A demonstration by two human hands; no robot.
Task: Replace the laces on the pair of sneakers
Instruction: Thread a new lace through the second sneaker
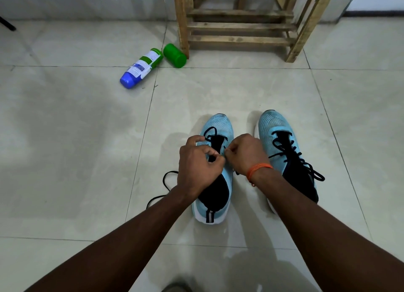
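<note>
Over the left sneaker, the left hand and right hand each pinch its black lace, fingers curled. They are likely threading the lowest eyelets; next, a lace tip needs feeding across.

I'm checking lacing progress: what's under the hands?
The sneaker, its black tongue and a lace loop by the toe show. The eyelets beneath the left hand and right hand are covered.

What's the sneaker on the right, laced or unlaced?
Laced: a black lace criss-crosses the right sneaker up to its collar. Whether it's knotted, cannot tell.
</note>
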